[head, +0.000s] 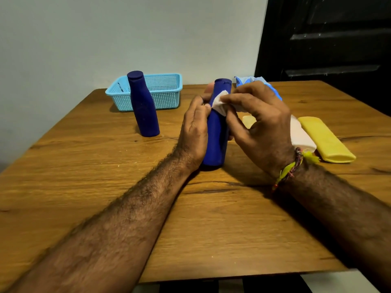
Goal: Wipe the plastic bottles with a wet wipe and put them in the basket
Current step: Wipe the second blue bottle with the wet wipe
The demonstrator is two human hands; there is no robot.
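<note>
A dark blue plastic bottle (216, 134) stands upright at the table's middle. My left hand (195, 127) grips its left side. My right hand (260, 121) pinches a white wet wipe (220, 101) against the bottle's upper part. A second dark blue bottle (143, 104) stands to the left, in front of the light blue basket (167, 89), which looks empty. Behind my right hand lie a yellow bottle (325, 139) and a white bottle (301, 136), the white one partly hidden.
A light blue wipe pack (254, 81) lies behind my right hand near the table's far edge. The wooden table (211, 218) stands against a pale wall; a dark doorway is at the right. A thread band circles my right wrist.
</note>
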